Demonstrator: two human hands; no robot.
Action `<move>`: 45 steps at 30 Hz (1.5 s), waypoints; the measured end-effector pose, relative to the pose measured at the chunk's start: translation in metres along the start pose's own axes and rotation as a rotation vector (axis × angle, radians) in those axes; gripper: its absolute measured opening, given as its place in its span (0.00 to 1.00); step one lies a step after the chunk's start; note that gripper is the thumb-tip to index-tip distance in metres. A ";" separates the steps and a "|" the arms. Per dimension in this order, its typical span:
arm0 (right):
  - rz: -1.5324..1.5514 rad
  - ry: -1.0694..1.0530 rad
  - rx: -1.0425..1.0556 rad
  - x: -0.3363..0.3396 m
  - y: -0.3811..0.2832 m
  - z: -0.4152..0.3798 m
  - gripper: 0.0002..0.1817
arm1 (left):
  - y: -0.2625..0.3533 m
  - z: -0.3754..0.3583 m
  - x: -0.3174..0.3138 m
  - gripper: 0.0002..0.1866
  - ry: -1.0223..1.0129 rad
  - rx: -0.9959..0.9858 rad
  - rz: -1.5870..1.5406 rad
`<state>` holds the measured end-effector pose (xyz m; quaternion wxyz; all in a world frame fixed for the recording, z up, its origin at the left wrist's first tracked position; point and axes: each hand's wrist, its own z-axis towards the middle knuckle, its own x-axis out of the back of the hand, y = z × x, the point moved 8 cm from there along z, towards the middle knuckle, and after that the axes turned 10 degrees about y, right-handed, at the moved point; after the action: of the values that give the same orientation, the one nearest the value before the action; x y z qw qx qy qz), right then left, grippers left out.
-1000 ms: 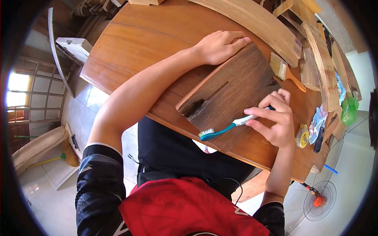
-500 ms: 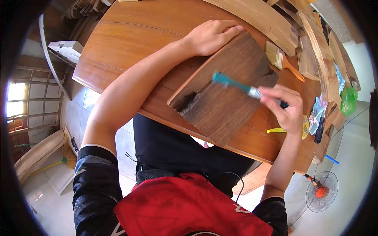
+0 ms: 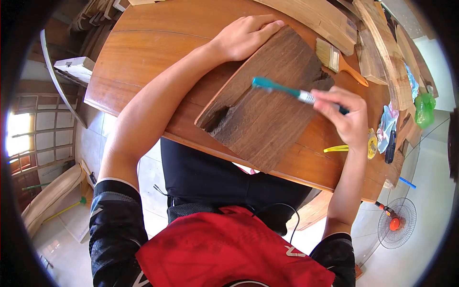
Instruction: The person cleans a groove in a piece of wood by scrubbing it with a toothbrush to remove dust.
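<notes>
A dark brown wooden board point(image 3: 272, 105) lies tilted across the table, its near corner reaching past the front edge. Rough, blackened hollows mark its left edge and its right side. My left hand point(image 3: 246, 38) grips the board's far left edge, thumb along the top corner. In my right hand point(image 3: 346, 112), fingers pinch a slim teal brush point(image 3: 277, 87) with a pale band and a dark handle end. Its tip hangs over the board's left half, close above the wood. A wide paintbrush point(image 3: 332, 56) with pale bristles and an orange handle rests beyond the board's right side.
Thick wooden planks point(image 3: 311, 21) line the table's point(image 3: 143, 43) far side and right end. Yellow tape point(image 3: 372, 143), a black-handled tool point(image 3: 390, 146) and a green plastic bag point(image 3: 424, 110) are at the right. A fan point(image 3: 396, 223) stands on the floor.
The brush tip has shifted slightly left and up over the board, with my right hand following. The whole view has shifted a little; my left hand keeps its hold.
</notes>
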<state>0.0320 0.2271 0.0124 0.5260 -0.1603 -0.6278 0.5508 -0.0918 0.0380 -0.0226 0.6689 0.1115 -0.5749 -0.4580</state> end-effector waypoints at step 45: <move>-0.021 -0.101 -0.153 0.015 0.018 -0.011 0.10 | 0.004 -0.002 0.003 0.35 -0.014 0.081 -0.124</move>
<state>0.0286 0.2507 0.0020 0.4857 -0.1657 -0.6954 0.5030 -0.0885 0.0374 -0.0180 0.6302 0.1705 -0.5896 -0.4756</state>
